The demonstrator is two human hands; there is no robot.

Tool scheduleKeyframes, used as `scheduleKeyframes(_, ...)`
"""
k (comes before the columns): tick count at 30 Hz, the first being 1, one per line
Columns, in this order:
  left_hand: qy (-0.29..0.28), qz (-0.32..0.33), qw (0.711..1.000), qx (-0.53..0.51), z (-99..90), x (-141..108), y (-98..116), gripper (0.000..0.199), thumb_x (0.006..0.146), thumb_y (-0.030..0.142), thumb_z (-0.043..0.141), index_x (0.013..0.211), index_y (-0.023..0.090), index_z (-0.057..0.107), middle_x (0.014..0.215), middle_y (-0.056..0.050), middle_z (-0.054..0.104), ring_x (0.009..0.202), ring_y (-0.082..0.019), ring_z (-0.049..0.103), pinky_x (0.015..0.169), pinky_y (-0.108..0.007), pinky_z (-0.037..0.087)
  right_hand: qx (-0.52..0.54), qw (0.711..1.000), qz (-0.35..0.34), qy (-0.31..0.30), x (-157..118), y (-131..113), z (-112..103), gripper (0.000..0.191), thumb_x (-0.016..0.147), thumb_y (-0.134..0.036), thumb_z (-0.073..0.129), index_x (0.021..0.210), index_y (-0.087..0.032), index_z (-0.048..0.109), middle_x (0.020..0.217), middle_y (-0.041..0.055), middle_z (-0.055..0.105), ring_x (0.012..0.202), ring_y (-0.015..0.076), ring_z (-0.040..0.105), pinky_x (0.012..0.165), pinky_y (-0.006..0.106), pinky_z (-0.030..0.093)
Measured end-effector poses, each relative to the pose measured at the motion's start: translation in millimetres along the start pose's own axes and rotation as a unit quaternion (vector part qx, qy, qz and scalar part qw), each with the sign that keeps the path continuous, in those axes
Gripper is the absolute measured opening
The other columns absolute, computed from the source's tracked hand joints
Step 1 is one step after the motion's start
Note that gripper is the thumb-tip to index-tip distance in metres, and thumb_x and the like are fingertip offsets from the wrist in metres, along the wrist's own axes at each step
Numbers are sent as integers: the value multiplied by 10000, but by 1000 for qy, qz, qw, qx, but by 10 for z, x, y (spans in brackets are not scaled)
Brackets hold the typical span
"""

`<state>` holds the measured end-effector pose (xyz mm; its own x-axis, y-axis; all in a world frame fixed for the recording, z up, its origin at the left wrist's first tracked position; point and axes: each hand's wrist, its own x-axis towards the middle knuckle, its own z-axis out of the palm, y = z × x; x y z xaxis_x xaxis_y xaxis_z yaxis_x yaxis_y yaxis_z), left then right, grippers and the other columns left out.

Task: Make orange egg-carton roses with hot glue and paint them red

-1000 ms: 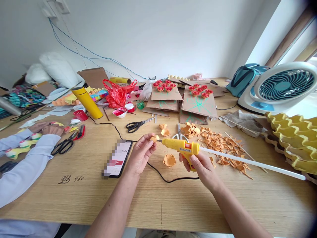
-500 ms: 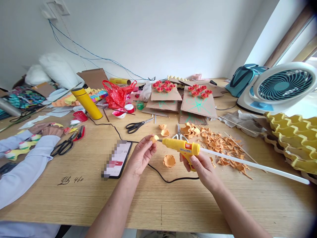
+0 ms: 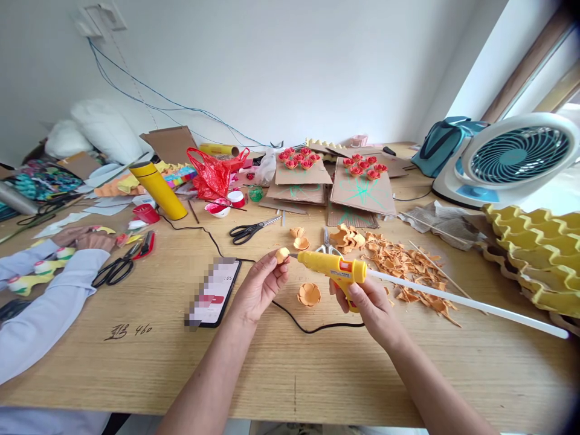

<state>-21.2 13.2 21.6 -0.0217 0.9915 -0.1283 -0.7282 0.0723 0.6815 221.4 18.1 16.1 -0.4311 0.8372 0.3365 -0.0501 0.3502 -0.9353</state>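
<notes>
Between its fingertips my left hand (image 3: 263,281) pinches a small orange carton piece (image 3: 281,254). My right hand (image 3: 365,297) is wrapped round the handle of a yellow glue gun (image 3: 333,266), whose nozzle points left and is at or very near the piece. A long white glue stick (image 3: 466,302) sticks out of the gun's back. Below the gun an orange petal cup (image 3: 309,295) lies on the table. Two smaller orange cups (image 3: 301,243) lie beyond my hands, left of grey-handled scissors (image 3: 327,241).
Orange scraps (image 3: 408,266) lie right of the gun, near yellow egg trays (image 3: 534,254) and a fan (image 3: 507,157). Left are a phone (image 3: 217,290), black scissors (image 3: 254,229) and another person's sleeve (image 3: 54,308). Red flowers on cardboard (image 3: 362,196) stand behind.
The small orange piece has turned slightly in my left fingers, which have shifted a little. My right hand keeps the glue gun almost in place.
</notes>
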Motion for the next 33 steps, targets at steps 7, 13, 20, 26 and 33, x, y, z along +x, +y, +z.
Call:
scheduleKeyframes(7,9,-11,1000,-10,-3,1,4,292,749,168,889,1002,82,772,860,-82,788,685,-89,718,640,-150,639,4,1000,5,-2,-4,17,-2,465,1045,-584,446,849,-199,618,634,-14,521,587,150,437,599,309,342)
scheduleKeyframes(13,3,-15,1000,-15,-7,-3,7,257,777,175,869,998,83,774,858,-84,783,689,-90,711,651,-158,641,17,1000,5,-3,-9,40,1,448,1046,-571,458,852,-199,619,652,-11,527,597,152,452,603,310,342)
scheduleKeyframes(20,-18,-6,1000,-2,3,0,19,310,771,184,869,1053,94,777,883,-78,769,718,-89,695,670,-162,635,32,999,0,-10,-5,43,-11,433,1051,-560,454,893,-196,627,653,-17,517,595,148,441,614,314,343)
scheduleKeyframes(26,-35,15,999,19,42,-34,42,292,774,166,847,1052,114,774,849,-32,711,731,-76,650,692,-165,616,41,999,11,-10,-21,105,-15,421,1054,-549,456,881,-201,621,640,-10,524,608,161,449,626,324,358)
scheduleKeyframes(33,-37,42,998,40,8,-25,29,332,763,178,842,1086,152,771,875,-17,689,712,-65,599,656,-163,569,33,999,11,-10,-12,106,-14,432,1052,-555,455,863,-200,612,639,-13,522,610,157,457,629,319,357)
